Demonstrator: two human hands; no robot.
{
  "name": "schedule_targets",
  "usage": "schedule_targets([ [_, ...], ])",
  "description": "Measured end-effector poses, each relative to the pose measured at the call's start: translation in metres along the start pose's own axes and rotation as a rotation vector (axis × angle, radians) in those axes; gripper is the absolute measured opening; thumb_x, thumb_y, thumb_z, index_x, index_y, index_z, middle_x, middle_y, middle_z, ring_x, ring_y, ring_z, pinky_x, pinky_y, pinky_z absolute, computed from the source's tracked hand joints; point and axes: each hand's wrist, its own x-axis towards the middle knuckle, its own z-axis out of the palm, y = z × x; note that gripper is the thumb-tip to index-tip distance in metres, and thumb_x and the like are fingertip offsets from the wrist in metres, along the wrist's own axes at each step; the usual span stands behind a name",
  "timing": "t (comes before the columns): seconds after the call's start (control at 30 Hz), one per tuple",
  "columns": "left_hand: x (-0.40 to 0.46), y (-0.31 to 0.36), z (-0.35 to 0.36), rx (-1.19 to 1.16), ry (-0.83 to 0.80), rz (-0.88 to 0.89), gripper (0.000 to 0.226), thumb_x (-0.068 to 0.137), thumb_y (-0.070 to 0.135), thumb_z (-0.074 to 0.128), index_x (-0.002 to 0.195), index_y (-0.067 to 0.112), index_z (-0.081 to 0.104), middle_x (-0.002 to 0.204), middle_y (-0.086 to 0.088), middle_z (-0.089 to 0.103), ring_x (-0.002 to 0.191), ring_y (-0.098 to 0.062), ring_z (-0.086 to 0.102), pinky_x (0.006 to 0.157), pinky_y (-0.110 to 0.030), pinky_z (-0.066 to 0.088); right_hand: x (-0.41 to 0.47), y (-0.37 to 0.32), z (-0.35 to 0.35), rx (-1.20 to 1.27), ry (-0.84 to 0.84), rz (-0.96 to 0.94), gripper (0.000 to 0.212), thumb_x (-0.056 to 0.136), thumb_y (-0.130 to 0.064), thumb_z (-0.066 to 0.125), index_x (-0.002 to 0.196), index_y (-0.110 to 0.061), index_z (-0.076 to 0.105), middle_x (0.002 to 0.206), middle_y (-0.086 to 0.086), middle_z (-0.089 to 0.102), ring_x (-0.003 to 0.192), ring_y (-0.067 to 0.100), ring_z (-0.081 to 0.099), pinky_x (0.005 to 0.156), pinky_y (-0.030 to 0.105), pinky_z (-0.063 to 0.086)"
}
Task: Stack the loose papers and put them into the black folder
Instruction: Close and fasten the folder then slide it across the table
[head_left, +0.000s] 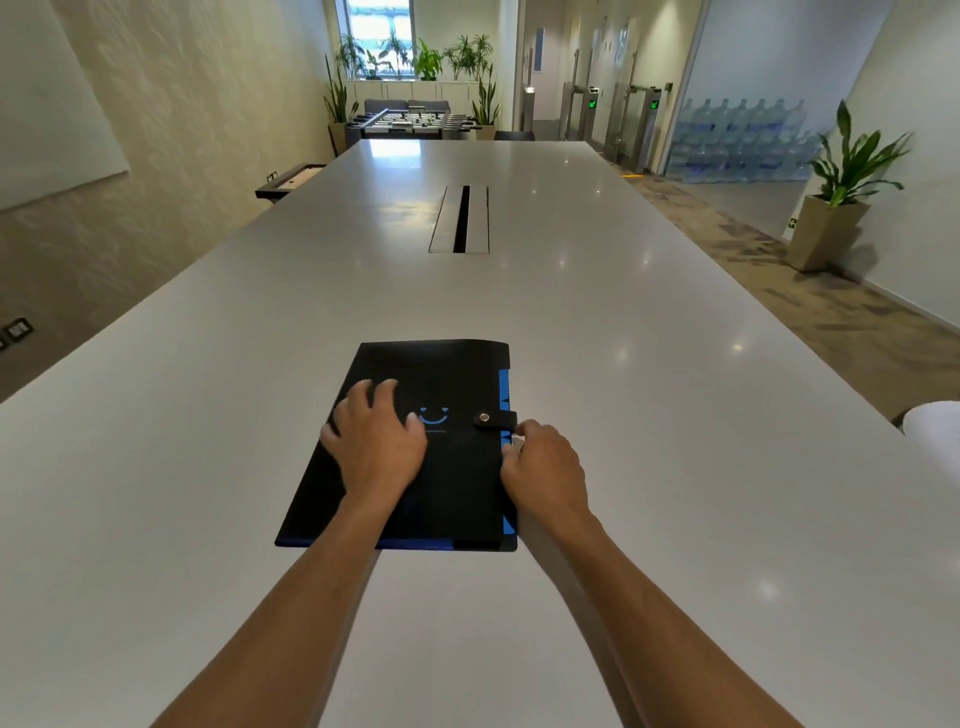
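Note:
A black folder (452, 374) with a blue smile logo and blue inner tabs lies closed on the white table (649, 364), its snap strap (493, 419) fastened over the right edge. My left hand (376, 439) rests flat on the cover, fingers spread, left of the logo. My right hand (543, 467) is at the folder's right edge just below the strap, fingers curled against the edge and the blue tabs. No loose papers show on the table near the folder.
A cable slot (460, 219) is set into the table's middle farther away. A white rounded object (935, 431) shows at the right edge of view. A potted plant (831, 218) stands on the floor to the right.

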Motion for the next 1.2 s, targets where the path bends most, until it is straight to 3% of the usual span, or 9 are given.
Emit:
schedule_targets([
  [0.1,-0.004,-0.007,-0.004,0.053,-0.14,-0.174,0.067,0.085,0.044,0.059,0.144,0.025,0.031,0.155,-0.011,0.023,0.142,-0.034,0.021,0.109,-0.063,0.019,-0.003,-0.005,-0.003,-0.068,-0.101,0.05,0.031,0.091,-0.04,0.054,0.105,-0.013,0.06,0.098,0.004,0.065,0.075,0.015,0.054,0.063,0.027,0.041],
  [0.23,0.0,-0.011,-0.008,0.085,-0.223,-0.225,0.076,0.084,0.055,0.058,0.146,0.026,0.025,0.153,-0.014,0.024,0.135,-0.037,0.031,0.105,-0.058,0.027,-0.004,-0.011,-0.003,-0.07,-0.164,0.085,0.036,0.088,-0.05,0.055,0.098,-0.016,0.059,0.091,0.001,0.064,0.079,0.018,0.061,0.062,0.028,0.045],
  [0.37,0.019,-0.022,-0.018,-0.037,-0.22,-0.327,0.069,0.082,0.052,0.063,0.139,0.023,0.037,0.139,-0.014,0.044,0.12,-0.036,0.049,0.099,-0.052,0.037,0.001,-0.004,-0.01,0.34,-0.149,0.231,0.026,0.084,-0.042,0.063,0.087,-0.016,0.061,0.079,-0.004,0.065,0.068,0.006,0.062,0.05,0.017,0.043],
  [0.43,0.029,-0.027,-0.022,-0.137,-0.254,-0.322,0.062,0.081,0.048,0.066,0.133,0.02,0.046,0.128,-0.011,0.056,0.112,-0.033,0.056,0.094,-0.049,0.045,0.002,-0.002,-0.013,0.54,-0.177,0.276,0.022,0.086,-0.036,0.065,0.093,-0.016,0.062,0.081,-0.005,0.068,0.069,0.003,0.064,0.046,0.011,0.042],
  [0.63,0.046,-0.038,-0.024,-0.521,-0.411,-0.43,0.055,0.082,0.027,0.073,0.131,0.013,0.051,0.126,-0.014,0.059,0.107,-0.031,0.06,0.091,-0.047,0.051,0.011,0.011,-0.024,0.722,-0.361,0.334,0.044,0.088,-0.031,0.066,0.121,-0.023,0.038,0.114,0.002,0.06,0.093,0.017,0.066,0.07,0.029,0.056],
  [0.7,0.05,-0.036,-0.02,-0.634,-0.426,-0.458,0.054,0.082,0.018,0.071,0.132,0.011,0.05,0.119,-0.014,0.061,0.096,-0.027,0.062,0.079,-0.04,0.054,0.017,0.017,-0.029,0.814,-0.402,0.325,0.047,0.087,-0.026,0.069,0.123,-0.023,0.04,0.116,0.003,0.063,0.095,0.021,0.069,0.077,0.036,0.059],
  [0.8,0.059,-0.024,-0.016,-0.717,-0.42,-0.44,0.057,0.082,0.013,0.065,0.135,0.013,0.045,0.107,-0.009,0.059,0.084,-0.019,0.06,0.059,-0.031,0.046,0.03,0.021,-0.033,0.951,-0.391,0.313,0.048,0.085,-0.023,0.072,0.123,-0.026,0.044,0.115,0.005,0.065,0.093,0.024,0.072,0.079,0.042,0.06],
  [0.93,0.079,-0.014,-0.015,-0.792,-0.408,-0.371,0.055,0.084,0.015,0.063,0.134,0.021,0.041,0.097,0.0,0.061,0.083,-0.018,0.063,0.056,-0.028,0.047,0.057,0.017,-0.037,0.961,-0.311,0.22,0.048,0.082,-0.025,0.075,0.121,-0.029,0.046,0.115,0.006,0.065,0.091,0.024,0.072,0.078,0.043,0.06],
  [1.2,0.125,-0.02,-0.004,-0.859,-0.368,-0.195,0.052,0.084,0.037,0.071,0.13,0.033,0.047,0.114,0.002,0.062,0.095,-0.018,0.066,0.071,-0.031,0.055,0.128,0.001,-0.023,0.998,-0.214,0.185,0.054,0.081,-0.023,0.075,0.126,-0.028,0.045,0.117,0.006,0.064,0.093,0.023,0.071,0.074,0.04,0.061],
])
